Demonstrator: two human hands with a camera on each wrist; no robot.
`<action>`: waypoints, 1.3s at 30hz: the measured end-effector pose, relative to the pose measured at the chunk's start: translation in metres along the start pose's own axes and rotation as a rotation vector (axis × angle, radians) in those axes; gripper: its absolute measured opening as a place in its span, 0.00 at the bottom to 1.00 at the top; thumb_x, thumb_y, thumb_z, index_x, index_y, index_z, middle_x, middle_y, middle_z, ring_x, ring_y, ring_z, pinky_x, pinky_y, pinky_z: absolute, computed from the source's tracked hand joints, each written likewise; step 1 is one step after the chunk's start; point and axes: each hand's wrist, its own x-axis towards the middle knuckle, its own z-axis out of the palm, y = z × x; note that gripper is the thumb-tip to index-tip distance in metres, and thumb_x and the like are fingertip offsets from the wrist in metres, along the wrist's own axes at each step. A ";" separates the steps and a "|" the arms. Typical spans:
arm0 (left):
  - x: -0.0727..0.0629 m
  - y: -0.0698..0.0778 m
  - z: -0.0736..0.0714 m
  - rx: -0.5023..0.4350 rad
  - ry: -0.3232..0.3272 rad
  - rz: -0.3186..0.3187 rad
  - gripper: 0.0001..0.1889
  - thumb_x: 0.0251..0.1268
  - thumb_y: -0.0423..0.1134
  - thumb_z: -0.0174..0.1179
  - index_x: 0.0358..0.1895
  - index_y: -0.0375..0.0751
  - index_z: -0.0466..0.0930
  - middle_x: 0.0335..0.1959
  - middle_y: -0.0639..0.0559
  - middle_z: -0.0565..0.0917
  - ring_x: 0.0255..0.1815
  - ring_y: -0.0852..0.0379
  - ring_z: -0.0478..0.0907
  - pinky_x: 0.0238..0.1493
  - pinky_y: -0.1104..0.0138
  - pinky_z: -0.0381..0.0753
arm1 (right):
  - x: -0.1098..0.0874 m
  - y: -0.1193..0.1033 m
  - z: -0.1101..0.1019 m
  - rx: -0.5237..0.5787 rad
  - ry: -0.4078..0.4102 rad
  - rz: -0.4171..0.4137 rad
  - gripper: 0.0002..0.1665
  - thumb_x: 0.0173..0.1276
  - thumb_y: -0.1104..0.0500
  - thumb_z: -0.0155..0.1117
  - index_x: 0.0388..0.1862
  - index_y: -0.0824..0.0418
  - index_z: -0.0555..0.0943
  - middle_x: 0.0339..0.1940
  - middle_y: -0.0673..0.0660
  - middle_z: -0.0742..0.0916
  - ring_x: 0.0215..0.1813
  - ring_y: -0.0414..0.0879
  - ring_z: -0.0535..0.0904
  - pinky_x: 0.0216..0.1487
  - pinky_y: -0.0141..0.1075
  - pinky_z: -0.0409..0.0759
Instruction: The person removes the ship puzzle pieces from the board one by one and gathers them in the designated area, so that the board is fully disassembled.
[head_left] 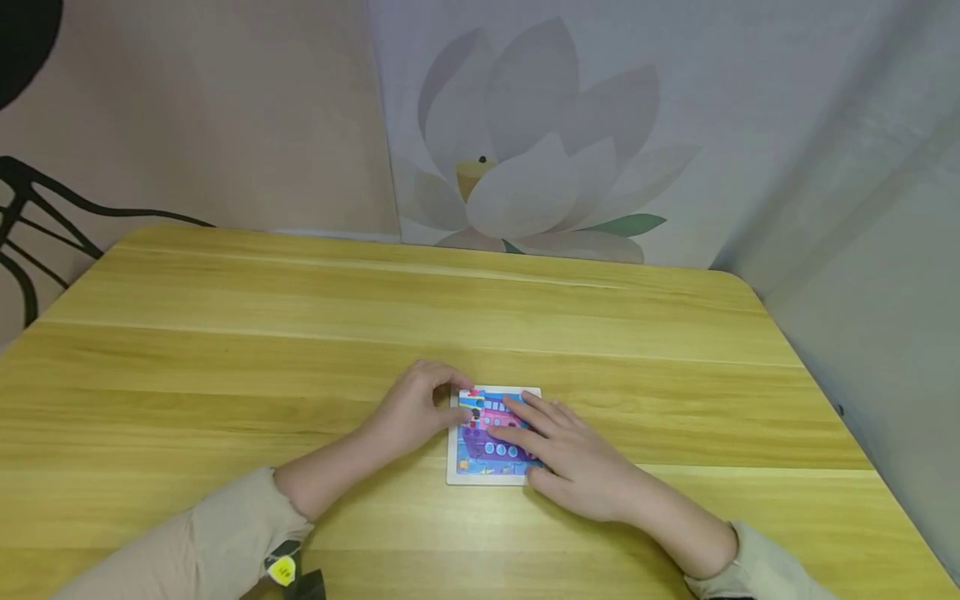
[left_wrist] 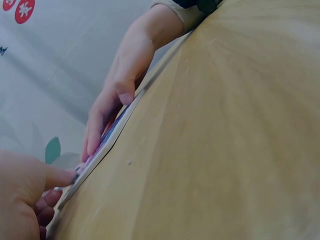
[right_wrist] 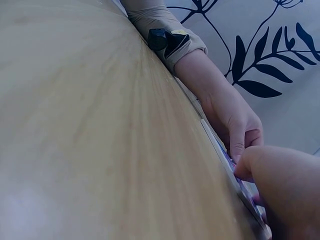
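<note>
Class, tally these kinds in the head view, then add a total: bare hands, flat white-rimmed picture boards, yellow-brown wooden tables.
Left hand and right hand, both bare: 2
Flat white-rimmed picture board: 1
Yellow-brown wooden table: 1
Total: 4

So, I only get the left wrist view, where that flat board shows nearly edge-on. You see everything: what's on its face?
Observer: From the head view, the board has a row of pale circles on a purple part of its picture.

Visitor: Nice! And how does the right hand lie on it?

Observer: The head view shows it over the board's right side, fingers spread.

Visitor: Any decoration I'm missing?

Observer: Yes, the right wrist view shows dark leaves on a pale wall.
</note>
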 end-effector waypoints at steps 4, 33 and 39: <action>0.002 -0.005 -0.004 -0.055 -0.026 0.028 0.12 0.51 0.30 0.71 0.40 0.41 0.85 0.33 0.55 0.80 0.36 0.56 0.71 0.38 0.63 0.75 | 0.000 0.000 0.001 0.000 0.002 -0.001 0.32 0.72 0.53 0.47 0.74 0.35 0.59 0.78 0.45 0.52 0.77 0.45 0.39 0.71 0.49 0.41; 0.004 -0.026 -0.044 -0.300 0.011 -0.188 0.09 0.56 0.36 0.69 0.41 0.42 0.88 0.33 0.50 0.83 0.32 0.50 0.71 0.29 0.68 0.72 | 0.000 0.002 0.002 -0.009 -0.008 0.008 0.33 0.72 0.52 0.46 0.74 0.32 0.57 0.78 0.44 0.51 0.77 0.43 0.37 0.71 0.49 0.40; -0.001 -0.034 -0.057 -0.299 0.027 -0.187 0.10 0.57 0.36 0.69 0.42 0.41 0.87 0.36 0.49 0.85 0.34 0.49 0.74 0.31 0.67 0.75 | 0.000 0.002 0.002 -0.012 -0.008 0.007 0.33 0.71 0.53 0.47 0.74 0.32 0.58 0.78 0.44 0.51 0.77 0.43 0.37 0.72 0.47 0.40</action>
